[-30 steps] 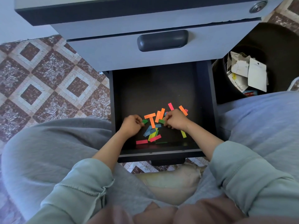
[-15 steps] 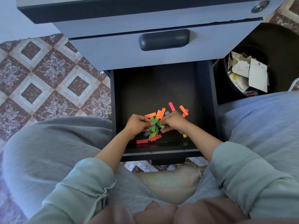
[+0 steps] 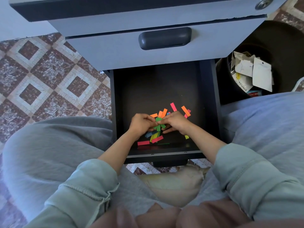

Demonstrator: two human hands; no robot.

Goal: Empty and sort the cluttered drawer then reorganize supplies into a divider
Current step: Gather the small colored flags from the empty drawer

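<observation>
The open black drawer [image 3: 209, 102] holds several small coloured paper strips [image 3: 185, 110] in pink, orange, green, blue and yellow, scattered near its front. My left hand [image 3: 141, 123] and my right hand [image 3: 176, 122] meet in the middle of the pile. Between their fingertips they pinch a small bunch of green strips [image 3: 158, 124]. Pink strips [image 3: 143, 143] lie loose below my hands, orange ones [image 3: 162, 113] just behind them. The far half of the drawer is bare.
A closed grey drawer with a dark handle [image 3: 165, 38] overhangs the open one. A black bin [image 3: 279, 51] with crumpled paper packaging [image 3: 251, 71] stands to the right. Patterned tile floor [image 3: 46, 79] lies to the left. My grey-clad knees flank the drawer.
My hands have drawn together over the pile, from about a hand's width apart to touching. They now hold green strips between them.
</observation>
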